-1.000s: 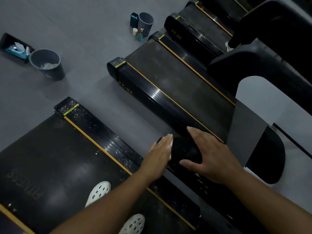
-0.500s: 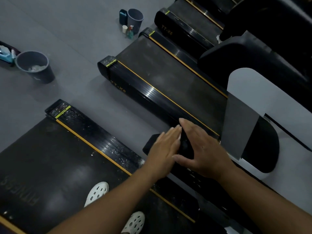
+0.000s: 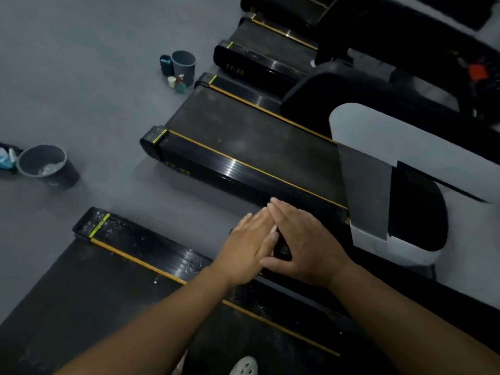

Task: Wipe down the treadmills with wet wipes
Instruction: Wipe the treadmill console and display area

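Treadmill rail (image 3: 151,250); glossy, ribbed, dust-speckled black

"TT-X8" is printed in dull gold letters along the black side of the second treadmill (image 3: 243,150), counted from the person, though the last character is faint. The same marking is seen on the side of the third treadmill (image 3: 266,40). No other text can be read.

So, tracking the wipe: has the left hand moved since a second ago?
Yes: the left hand slid right over the black part, reaching the right hand.
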Demonstrator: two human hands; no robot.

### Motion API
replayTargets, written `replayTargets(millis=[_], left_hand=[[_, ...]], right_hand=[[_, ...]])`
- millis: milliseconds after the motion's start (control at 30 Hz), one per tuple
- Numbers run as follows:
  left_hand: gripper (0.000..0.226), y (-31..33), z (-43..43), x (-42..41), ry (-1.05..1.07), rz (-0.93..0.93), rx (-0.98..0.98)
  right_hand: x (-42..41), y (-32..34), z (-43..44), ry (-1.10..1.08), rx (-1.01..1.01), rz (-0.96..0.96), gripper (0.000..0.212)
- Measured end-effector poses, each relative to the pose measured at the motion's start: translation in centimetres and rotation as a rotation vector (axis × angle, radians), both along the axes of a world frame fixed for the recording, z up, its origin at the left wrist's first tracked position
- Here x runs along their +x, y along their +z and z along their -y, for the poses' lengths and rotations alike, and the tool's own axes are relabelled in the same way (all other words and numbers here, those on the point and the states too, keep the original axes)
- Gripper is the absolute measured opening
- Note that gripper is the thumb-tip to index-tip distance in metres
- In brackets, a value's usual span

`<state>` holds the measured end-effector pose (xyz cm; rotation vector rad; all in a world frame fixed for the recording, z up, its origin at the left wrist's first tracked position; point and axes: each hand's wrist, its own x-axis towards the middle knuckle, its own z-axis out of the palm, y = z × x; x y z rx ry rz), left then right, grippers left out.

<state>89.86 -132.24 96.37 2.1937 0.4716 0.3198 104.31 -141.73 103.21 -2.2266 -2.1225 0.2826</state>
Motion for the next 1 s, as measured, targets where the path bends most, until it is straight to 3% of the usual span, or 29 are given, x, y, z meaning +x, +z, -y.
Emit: replayTargets(millis=[133,233,333,400,467,500,633,767,933,1000], left_hand=[[0.066,2.3,1.5,2.2,0.032,-0.078,0.178],[0.061,3.8,3.7,4.3,-0.107,-0.096,0.459],[0.069,5.2,5.0,5.8,-0.240,-0.142,0.550],[0.065,6.0,4.2,5.9,-0.337,-0.087,0.367],[0.063,6.4,2.1,4.9,-0.282,-0.016,0.039],[0.066,6.2,1.0,4.2,-0.220,-0.018,-0.020],[0.072,3.8,-1.2,2.0,-0.238,-0.160,0.058],[0.065,3.0,-1.3,1.6,-0.258,-0.131,0.040],[0.064,3.1,-1.4,1.8,-0.305,-0.126,0.186],[0.062,2.8,-1.3,1.4,-0.367,-0.062,0.321]], right_hand=[[1.6,0.6,4.5,-0.166,0.004,-0.005,0.110],[2.8,1.4,8.2,-0.259,0.046,-0.008,0.112],[2.8,2.0,11.4,-0.392,0.124,-0.040,0.108],[2.3,1.7,12.1,-0.425,0.189,-0.023,0.099],[1.4,1.1,11.0,-0.438,0.272,0.022,0.079],[0.8,0.7,9.7,-0.475,0.309,0.041,0.071],[-3.5,-1.2,3.6,-0.644,0.244,0.135,0.062],[-5.6,-2.8,8.1,-0.582,0.215,0.250,0.064],[-1.4,-2.0,8.4,-0.973,0.238,0.255,0.071],[-2.9,-2.4,6.1,-0.940,0.240,0.231,0.072]])
